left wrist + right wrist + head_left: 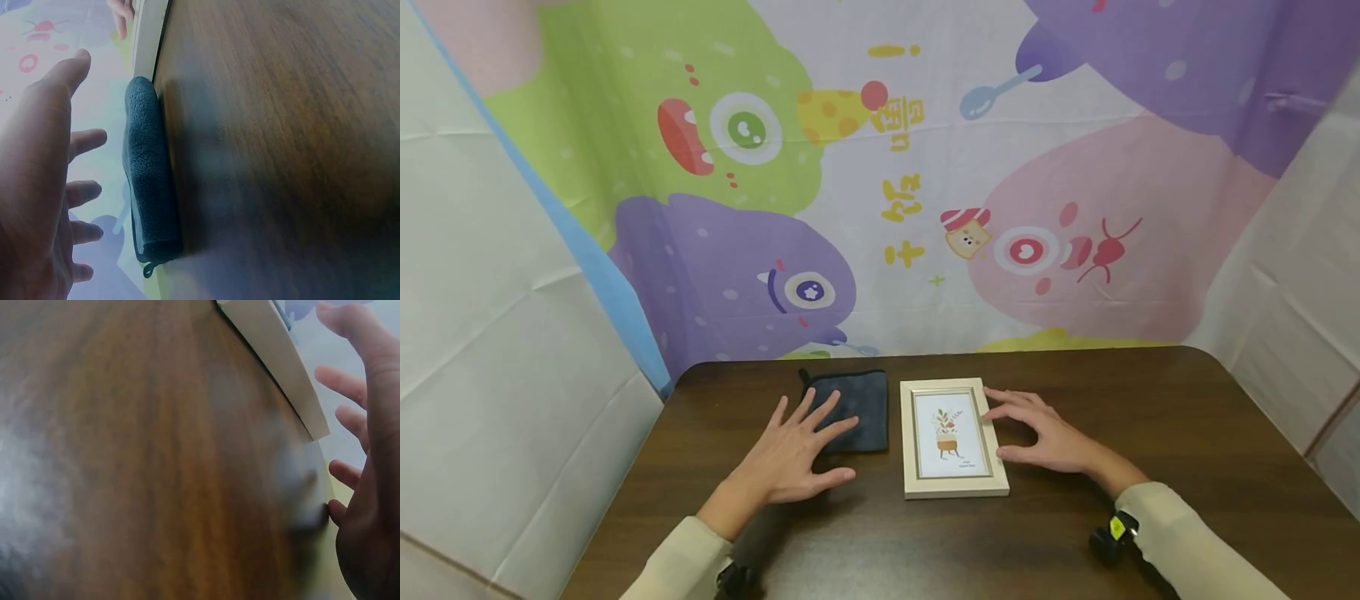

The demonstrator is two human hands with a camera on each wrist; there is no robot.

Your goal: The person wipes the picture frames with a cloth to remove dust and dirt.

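Note:
A folded dark blue-grey towel [867,408] with a small hanging loop lies on the table, left of a cream picture frame [955,488]. The frame lies face up and shows a print of a potted plant. My left hand [793,454] is spread over the towel's near left part; in the left wrist view, a gap shows between the fingers and the towel [149,169]. At the frame's right edge is my right hand [1048,435], fingers loosely extended and holding nothing. Whether its fingertips touch the frame [275,353] I cannot tell.
Both things lie on a dark brown wooden table [865,550] with rounded far corners. Behind it hangs a cloth backdrop [925,317] with cartoon monsters. Pale sheets [497,333] hang on either side. Each wrist carries a small dark camera [1108,540].

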